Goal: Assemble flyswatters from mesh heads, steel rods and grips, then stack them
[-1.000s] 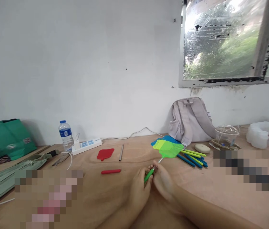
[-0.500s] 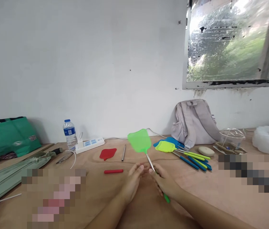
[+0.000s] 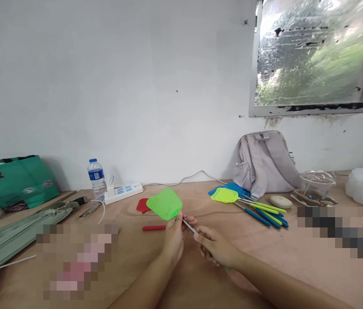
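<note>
A green fly swatter (image 3: 164, 203) with a perforated head and a metal shaft is held between both hands above the table. My left hand (image 3: 175, 231) is closed on the shaft just below the head. Lower down, my right hand (image 3: 213, 245) wraps round the shaft and handle; only a bit of green handle end shows beneath it. Behind the green head lies a red swatter head (image 3: 142, 206), partly covered. A red handle (image 3: 153, 228) rests on the table left of my left hand.
Yellow-green swatters (image 3: 225, 195) and blue swatters (image 3: 258, 216) lie piled at right, before a grey backpack (image 3: 261, 163). A stone-like oval (image 3: 281, 201) and a clear plastic container (image 3: 317, 184) sit beyond. Leftward stand a power strip (image 3: 123, 193), a water bottle (image 3: 97, 178) and a green bag (image 3: 20, 180).
My left hand has closed on the swatter's shaft near the head. The swatter has tilted and moved left and down, its head now overlapping the red one and hiding the loose metal rod.
</note>
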